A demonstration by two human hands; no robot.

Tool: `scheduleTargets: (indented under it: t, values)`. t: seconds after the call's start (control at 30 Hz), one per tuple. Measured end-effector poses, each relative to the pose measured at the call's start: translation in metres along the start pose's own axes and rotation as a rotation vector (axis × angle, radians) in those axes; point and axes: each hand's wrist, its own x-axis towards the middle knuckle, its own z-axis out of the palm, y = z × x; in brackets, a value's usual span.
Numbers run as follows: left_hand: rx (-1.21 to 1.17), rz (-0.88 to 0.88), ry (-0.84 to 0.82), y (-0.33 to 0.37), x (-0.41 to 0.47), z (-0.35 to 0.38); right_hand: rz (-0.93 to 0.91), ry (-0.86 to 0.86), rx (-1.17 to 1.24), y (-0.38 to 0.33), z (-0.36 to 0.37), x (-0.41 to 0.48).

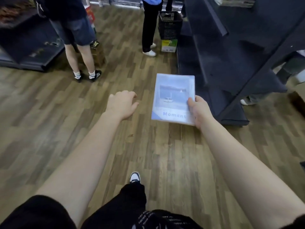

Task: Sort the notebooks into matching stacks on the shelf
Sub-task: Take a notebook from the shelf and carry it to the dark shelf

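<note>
Head cam, R hand pinching notebook edge, L hand empty w/ fingers loosely curled

We hold both out ahead, our left hand loosely curled, palm down, our right hand gripping a pale-blue rectangular notebook at its edge.

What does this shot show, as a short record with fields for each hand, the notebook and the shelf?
left hand: holds nothing, fingers loosely curled
right hand: grips the notebook's right edge, thumb on cover
notebook: pale blue, boat picture, word "Moment"
shelf: dark, to the right of the notebook
task: notebook not yet on shelf
</note>
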Motion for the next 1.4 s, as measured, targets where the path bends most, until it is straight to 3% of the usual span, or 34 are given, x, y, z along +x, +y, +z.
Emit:
scheduleTargets:
  t: [0.47,0.63,1.4]
  values:
    - [0.012,0.069,0.090,-0.072,0.276,-0.037,-0.052,0.016,0.070,-0.117,0.091,0.234]
    - [0.002,0.086,0.039,-0.078,0.358,-0.030,-0.047,0.028,0.088,-0.139,0.104,0.302]
    - [-0.029,0.148,0.018,-0.016,0.742,-0.013,-0.041,0.099,0.133,-0.236,0.075,0.643]
